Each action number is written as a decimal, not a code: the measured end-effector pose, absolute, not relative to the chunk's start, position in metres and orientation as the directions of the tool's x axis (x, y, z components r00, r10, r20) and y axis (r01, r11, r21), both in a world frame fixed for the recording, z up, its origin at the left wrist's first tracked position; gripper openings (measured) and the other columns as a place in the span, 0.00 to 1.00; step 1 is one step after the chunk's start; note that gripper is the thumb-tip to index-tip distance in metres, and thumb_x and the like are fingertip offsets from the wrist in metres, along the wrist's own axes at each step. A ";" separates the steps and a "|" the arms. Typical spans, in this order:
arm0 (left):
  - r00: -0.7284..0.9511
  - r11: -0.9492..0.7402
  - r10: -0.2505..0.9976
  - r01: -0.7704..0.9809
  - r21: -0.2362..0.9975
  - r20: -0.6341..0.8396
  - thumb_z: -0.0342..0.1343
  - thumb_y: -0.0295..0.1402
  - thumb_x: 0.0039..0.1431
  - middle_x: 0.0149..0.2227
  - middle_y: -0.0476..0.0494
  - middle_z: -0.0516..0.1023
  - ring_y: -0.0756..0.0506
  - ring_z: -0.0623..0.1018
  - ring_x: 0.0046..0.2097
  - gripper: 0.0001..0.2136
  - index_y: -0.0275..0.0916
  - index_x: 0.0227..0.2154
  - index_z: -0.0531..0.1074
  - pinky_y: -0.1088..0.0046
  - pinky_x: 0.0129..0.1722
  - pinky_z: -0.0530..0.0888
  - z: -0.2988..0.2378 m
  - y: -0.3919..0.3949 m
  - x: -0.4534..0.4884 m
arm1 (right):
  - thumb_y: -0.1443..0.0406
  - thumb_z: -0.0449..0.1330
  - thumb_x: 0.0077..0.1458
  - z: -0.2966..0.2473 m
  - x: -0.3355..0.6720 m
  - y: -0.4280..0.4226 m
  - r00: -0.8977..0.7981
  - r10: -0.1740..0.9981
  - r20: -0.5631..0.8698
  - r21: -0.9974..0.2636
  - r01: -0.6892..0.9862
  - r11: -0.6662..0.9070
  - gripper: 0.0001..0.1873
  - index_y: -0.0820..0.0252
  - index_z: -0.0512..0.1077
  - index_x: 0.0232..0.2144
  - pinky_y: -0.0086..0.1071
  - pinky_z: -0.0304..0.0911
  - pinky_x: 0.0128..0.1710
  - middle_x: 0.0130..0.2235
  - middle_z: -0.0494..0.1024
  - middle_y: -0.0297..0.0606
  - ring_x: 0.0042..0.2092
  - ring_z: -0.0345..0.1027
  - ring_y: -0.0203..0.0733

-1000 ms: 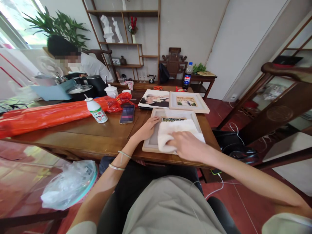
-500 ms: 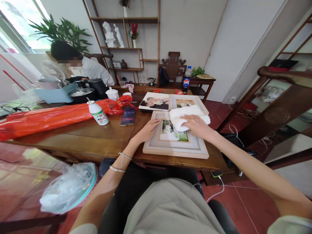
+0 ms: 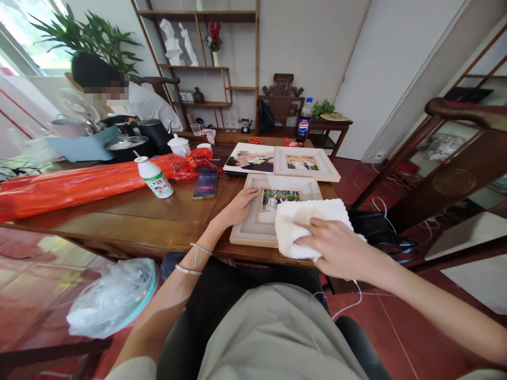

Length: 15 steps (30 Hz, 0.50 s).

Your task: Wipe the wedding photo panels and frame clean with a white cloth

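Note:
A light wooden picture frame [image 3: 253,238] with a couple's photo lies flat near the table's front edge. My left hand [image 3: 240,206] grips its left side, fingers over the border. In my right hand [image 3: 336,245] is a white cloth [image 3: 291,224], pressed over the frame's lower right part and hiding that corner and some of the photo. Behind it lie a second picture frame [image 3: 332,171] and a white-covered photo print or album [image 3: 249,158], side by side.
On the wooden table [image 3: 182,221] to the left are a phone [image 3: 205,183], a white drink bottle [image 3: 155,178] and a long red plastic-wrapped bundle [image 3: 79,182]. A cola bottle [image 3: 304,122] stands at the back. Another person [image 3: 146,105] sits at far left.
My right hand and the cloth have slid toward me, from the frame's upper right to its lower right. More of the rear frame now shows. My left hand stays on the left side.

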<state>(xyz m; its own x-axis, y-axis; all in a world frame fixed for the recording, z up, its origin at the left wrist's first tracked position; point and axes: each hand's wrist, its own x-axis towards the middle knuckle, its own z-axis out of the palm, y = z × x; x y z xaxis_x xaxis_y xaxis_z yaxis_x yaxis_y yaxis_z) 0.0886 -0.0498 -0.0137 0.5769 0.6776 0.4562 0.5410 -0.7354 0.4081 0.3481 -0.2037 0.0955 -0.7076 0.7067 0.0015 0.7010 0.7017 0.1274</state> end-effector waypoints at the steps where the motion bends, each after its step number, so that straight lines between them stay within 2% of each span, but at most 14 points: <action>1: 0.577 -0.738 0.675 0.539 0.407 0.459 0.39 0.20 0.55 0.58 0.37 0.63 0.43 0.58 0.61 0.23 0.33 0.54 0.63 0.57 0.61 0.57 -0.014 -0.050 0.089 | 0.71 0.54 0.41 0.094 0.345 -0.210 -0.717 0.697 0.017 0.118 0.694 0.710 0.22 0.53 0.73 0.41 0.36 0.57 0.34 0.47 0.72 0.42 0.41 0.63 0.47; 5: 0.582 -0.745 0.667 0.531 0.405 0.465 0.39 0.20 0.55 0.58 0.37 0.63 0.43 0.59 0.61 0.23 0.33 0.53 0.64 0.58 0.61 0.57 -0.014 -0.049 0.088 | 0.72 0.55 0.42 0.077 0.348 -0.194 -0.700 0.707 0.102 0.127 0.714 0.688 0.23 0.54 0.72 0.43 0.41 0.57 0.45 0.51 0.69 0.42 0.48 0.60 0.50; 9: 0.597 -0.760 0.650 0.510 0.403 0.471 0.39 0.20 0.56 0.58 0.38 0.63 0.43 0.59 0.61 0.23 0.35 0.54 0.63 0.56 0.61 0.57 -0.014 -0.048 0.087 | 0.74 0.55 0.41 0.060 0.368 -0.132 -0.636 0.746 0.198 0.182 0.771 0.610 0.26 0.55 0.72 0.45 0.46 0.49 0.54 0.55 0.66 0.43 0.56 0.55 0.52; 12: 0.601 -0.763 0.647 0.505 0.405 0.469 0.39 0.21 0.56 0.58 0.37 0.63 0.43 0.59 0.61 0.23 0.35 0.54 0.63 0.56 0.61 0.57 -0.015 -0.048 0.086 | 0.74 0.54 0.43 0.055 0.379 -0.089 -0.574 0.769 0.282 0.193 0.819 0.541 0.28 0.58 0.69 0.49 0.46 0.47 0.55 0.53 0.68 0.47 0.57 0.55 0.52; 15: 0.601 -0.764 0.645 0.502 0.405 0.471 0.39 0.21 0.56 0.58 0.37 0.63 0.43 0.58 0.62 0.23 0.35 0.54 0.62 0.56 0.61 0.56 -0.015 -0.048 0.086 | 0.74 0.52 0.45 0.056 0.377 -0.069 -0.553 0.777 0.301 0.192 0.833 0.518 0.27 0.61 0.69 0.49 0.44 0.51 0.52 0.50 0.70 0.49 0.54 0.58 0.53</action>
